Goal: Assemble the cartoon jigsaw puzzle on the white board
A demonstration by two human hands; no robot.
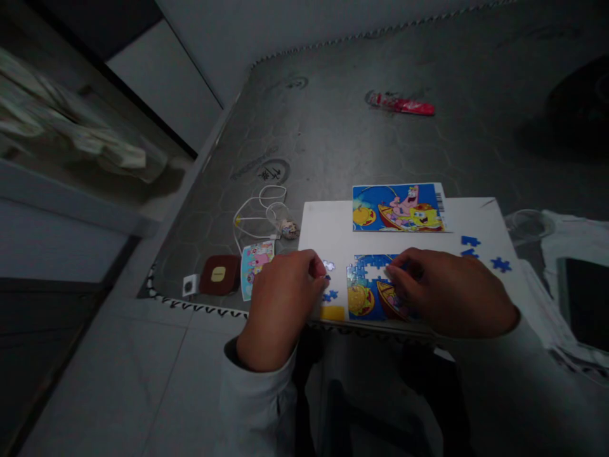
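Note:
A partly assembled jigsaw puzzle (360,298) lies on a white board (328,222), with a white gap in its upper middle. My right hand (442,289) covers the puzzle's right side, its thumb and forefinger closed together beside the gap. Whatever is in that pinch is hidden. Left of the puzzle, my left hand (288,295) is closed in a pinch, a small dark blue puzzle piece (327,277) showing at its fingertips. Loose puzzle pieces (329,296) lie just beside that hand. Behind the puzzle, the picture card (397,208) shows a cartoon boat scene.
Several blue loose pieces (500,264) lie on the board's right side. A phone (585,301) and a clear cup (530,223) are further right. On the left are a white cable (242,219), a brown box (219,275) and a colourful card (254,260). A red packet (404,105) lies far back.

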